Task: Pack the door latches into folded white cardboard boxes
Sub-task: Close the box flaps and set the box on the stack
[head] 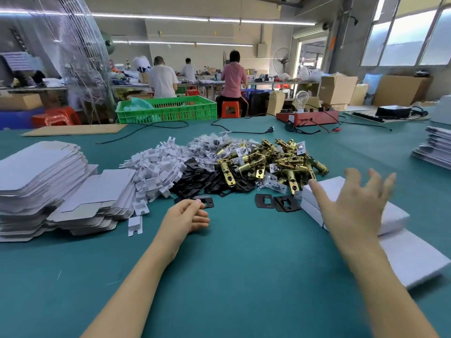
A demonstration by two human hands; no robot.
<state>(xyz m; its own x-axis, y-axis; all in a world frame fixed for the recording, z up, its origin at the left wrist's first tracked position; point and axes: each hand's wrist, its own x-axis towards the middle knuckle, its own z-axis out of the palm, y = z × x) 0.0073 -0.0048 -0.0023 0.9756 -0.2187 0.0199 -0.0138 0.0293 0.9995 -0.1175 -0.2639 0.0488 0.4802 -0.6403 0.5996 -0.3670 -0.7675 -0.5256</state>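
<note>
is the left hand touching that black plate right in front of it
Touching. In the head view the left hand rests on the table with its fingertips overlapping the near edge of the black plate; no green cloth shows between them.

Ceiling tube lights [151, 17] are glowing, windows [405, 37] are letting daylight in, and three workers [233, 76] are sitting at a far bench.
</note>
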